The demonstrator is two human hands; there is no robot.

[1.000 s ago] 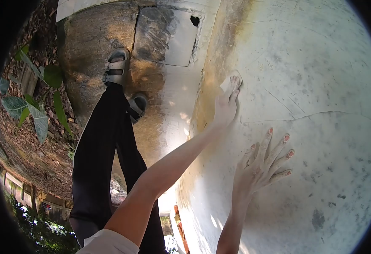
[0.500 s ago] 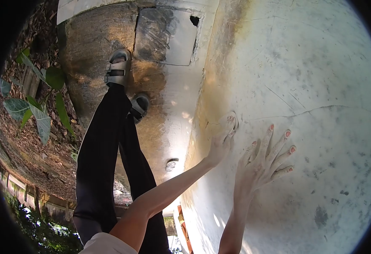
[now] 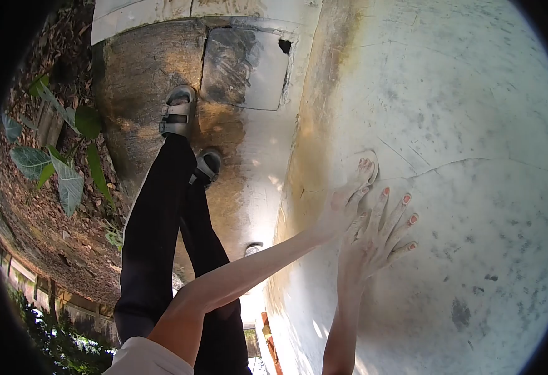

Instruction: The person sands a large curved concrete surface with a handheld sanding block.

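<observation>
The left hand (image 3: 347, 199) presses a small pale pad (image 3: 369, 164) flat against the big white stained wall (image 3: 473, 125). The fingers are stretched out long over the pad, with the tips on top of it, so the hand pushes on it more than it grabs it. Only the pad's edge peeks out past the fingertips, and what it is made of cannot be told. The pad sits on the wall just under a thin crack that runs off to the side.

The right hand (image 3: 374, 240) lies flat on the same wall, just beside the left hand and almost touching it. Its fingers are spread wide like a fan, and the nails are painted a pinkish red. It holds nothing.

Both bare arms reach out from the bottom of the view. A bit of white sleeve (image 3: 141, 357) shows at the left shoulder.

The wall has grey spots and a brownish yellow streak along its edge. Next to it is a wet brown concrete path (image 3: 143, 81) with a square grey cover plate (image 3: 246, 59) set in it. The person's legs in black trousers (image 3: 155, 237) stand there, in grey strap sandals (image 3: 177, 112). Past the path are dry brown leaves and a plant with big green leaves (image 3: 61, 169).
</observation>
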